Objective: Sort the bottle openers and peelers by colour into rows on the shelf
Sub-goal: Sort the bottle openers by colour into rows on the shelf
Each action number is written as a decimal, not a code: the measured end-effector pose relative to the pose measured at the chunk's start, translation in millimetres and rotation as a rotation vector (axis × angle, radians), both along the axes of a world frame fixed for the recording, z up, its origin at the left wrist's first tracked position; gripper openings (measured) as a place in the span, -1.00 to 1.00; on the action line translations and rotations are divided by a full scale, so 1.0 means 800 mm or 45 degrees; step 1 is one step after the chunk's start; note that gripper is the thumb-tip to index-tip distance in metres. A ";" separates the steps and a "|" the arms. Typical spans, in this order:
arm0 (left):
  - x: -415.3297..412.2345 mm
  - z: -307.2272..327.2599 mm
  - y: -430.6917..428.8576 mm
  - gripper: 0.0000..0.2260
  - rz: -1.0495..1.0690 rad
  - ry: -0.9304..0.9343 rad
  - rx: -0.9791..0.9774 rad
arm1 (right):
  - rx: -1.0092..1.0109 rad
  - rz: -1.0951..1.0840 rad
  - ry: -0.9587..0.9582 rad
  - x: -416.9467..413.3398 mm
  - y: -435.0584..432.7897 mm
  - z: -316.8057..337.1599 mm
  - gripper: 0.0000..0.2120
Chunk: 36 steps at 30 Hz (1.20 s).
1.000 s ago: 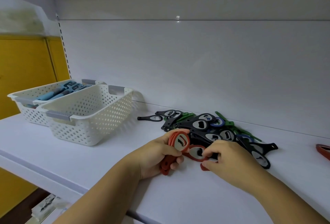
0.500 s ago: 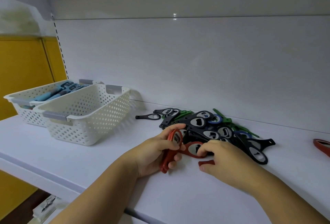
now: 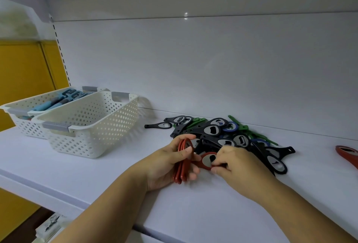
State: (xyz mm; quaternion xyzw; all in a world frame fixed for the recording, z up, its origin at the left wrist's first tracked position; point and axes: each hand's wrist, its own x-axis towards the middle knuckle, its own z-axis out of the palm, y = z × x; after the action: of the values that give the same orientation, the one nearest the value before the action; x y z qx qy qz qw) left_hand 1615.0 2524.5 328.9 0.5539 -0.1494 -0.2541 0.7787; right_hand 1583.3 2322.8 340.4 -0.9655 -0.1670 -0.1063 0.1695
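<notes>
Red stack (image 3: 183,165) turned edge-on, gripped by left hand (image 3: 166,167); right hand (image 3: 242,167) pinches half-hidden red opener (image 3: 206,160).

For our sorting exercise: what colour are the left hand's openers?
The openers are red; head view shows it.

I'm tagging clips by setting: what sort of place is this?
Probably a shop or stockroom: white shelving with a slotted upright, perforated baskets, and a heap of many like bottle openers.

Baskets (image 3: 93,126) left of opener pile (image 3: 222,136)
</notes>
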 end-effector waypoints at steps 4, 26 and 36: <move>-0.002 0.007 -0.001 -0.76 0.049 0.124 -0.052 | 0.175 -0.039 -0.316 0.004 -0.002 0.002 -0.84; 0.005 0.009 -0.007 -0.75 0.297 0.144 -0.231 | 0.593 0.595 -0.451 -0.006 0.055 -0.016 -0.87; -0.015 0.005 -0.027 -0.82 0.664 -0.492 -0.059 | 0.720 0.125 0.097 -0.015 0.045 -0.006 -0.82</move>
State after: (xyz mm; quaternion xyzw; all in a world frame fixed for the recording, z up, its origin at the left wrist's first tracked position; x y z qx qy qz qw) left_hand 1603.2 2502.7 333.2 0.5935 -0.1534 0.0674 0.7872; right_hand 1571.4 2358.7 336.0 -0.8740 -0.1708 -0.1039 0.4429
